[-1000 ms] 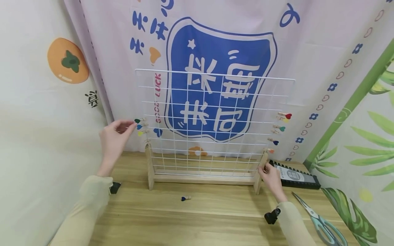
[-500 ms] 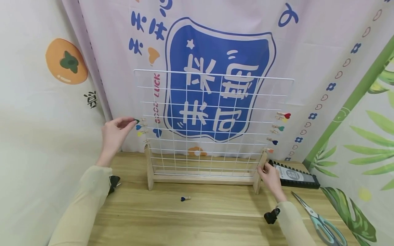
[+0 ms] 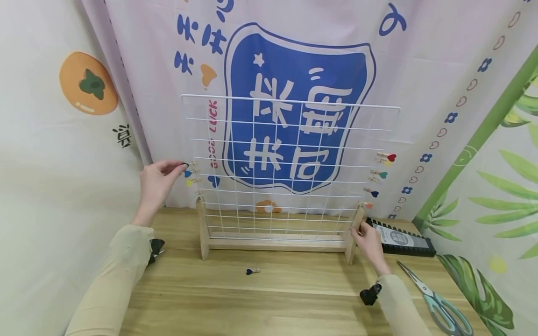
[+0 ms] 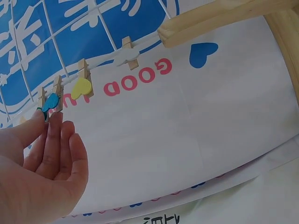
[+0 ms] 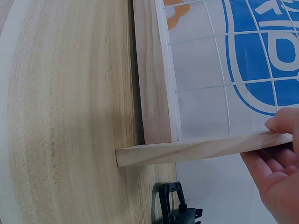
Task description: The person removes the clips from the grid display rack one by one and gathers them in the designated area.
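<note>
My left hand (image 3: 157, 184) is at the left edge of a white wire grid (image 3: 275, 161), pinching a small wooden clothespin (image 4: 41, 96) with a green heart, mostly hidden by thumb and fingers. Right beside it a blue-heart clothespin (image 4: 50, 101) is clipped on the same edge wire. Further along hang a yellow-heart clothespin (image 4: 82, 87) and one with a white shape (image 4: 127, 57). My right hand (image 3: 370, 242) grips the right upright (image 4: 233, 14) of the wooden stand, thumb on the inner side and fingers outside, as the right wrist view shows.
Several heart clothespins (image 3: 383, 175) line the grid's right edge. A dark-blue-heart clothespin (image 3: 252, 271) lies on the wooden table (image 3: 235, 303) in front of the stand. Scissors (image 3: 437, 298) with light blue handles and a black-edged case (image 3: 399, 238) lie at the right. A printed curtain (image 3: 159, 116) hangs behind.
My left fingers have closed in over the green heart, which showed more fully a second ago. The right hand keeps its hold on the upright.
</note>
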`<action>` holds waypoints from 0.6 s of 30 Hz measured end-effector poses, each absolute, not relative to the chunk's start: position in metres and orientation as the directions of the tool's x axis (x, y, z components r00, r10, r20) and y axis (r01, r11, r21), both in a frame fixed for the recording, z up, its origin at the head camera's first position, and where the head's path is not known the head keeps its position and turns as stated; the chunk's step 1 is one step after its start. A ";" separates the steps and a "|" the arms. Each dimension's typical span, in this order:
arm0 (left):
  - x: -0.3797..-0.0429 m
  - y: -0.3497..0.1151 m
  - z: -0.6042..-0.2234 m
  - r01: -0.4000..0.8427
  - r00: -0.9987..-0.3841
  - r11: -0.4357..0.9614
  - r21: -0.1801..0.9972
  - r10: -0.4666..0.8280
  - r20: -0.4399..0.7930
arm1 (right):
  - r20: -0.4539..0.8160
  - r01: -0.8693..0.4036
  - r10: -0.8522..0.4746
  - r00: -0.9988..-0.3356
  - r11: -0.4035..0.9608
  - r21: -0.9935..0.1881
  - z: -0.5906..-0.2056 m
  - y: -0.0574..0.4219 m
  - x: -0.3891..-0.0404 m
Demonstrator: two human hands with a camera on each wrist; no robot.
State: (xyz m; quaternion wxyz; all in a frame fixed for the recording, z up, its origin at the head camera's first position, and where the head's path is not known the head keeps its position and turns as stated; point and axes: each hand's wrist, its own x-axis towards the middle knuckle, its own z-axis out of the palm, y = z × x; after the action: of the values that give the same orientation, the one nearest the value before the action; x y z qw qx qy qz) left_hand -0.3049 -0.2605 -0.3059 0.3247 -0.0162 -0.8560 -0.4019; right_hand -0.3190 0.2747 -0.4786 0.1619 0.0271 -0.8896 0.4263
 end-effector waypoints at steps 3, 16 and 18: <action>-0.305 -0.259 -0.306 0.282 -0.781 0.679 0.678 -0.248 0.573 | 0.308 -0.184 0.089 -0.947 0.636 -0.750 -0.478 0.275 -0.319; -0.301 -0.260 -0.303 0.322 -0.690 0.617 0.718 -0.366 0.625 | 0.307 -0.176 0.100 -0.946 0.637 -0.750 -0.478 0.274 -0.319; -0.299 -0.262 -0.303 0.329 -0.680 0.613 0.719 -0.375 0.631 | 0.313 -0.182 0.098 -0.945 0.636 -0.750 -0.478 0.274 -0.318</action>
State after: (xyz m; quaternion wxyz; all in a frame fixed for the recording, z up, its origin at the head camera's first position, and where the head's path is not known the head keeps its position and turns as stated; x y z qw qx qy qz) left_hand -0.2991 -0.2620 -0.3032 0.4000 0.0144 -0.8039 -0.4399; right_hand -0.3184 0.2739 -0.4777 0.1644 0.0237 -0.8894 0.4258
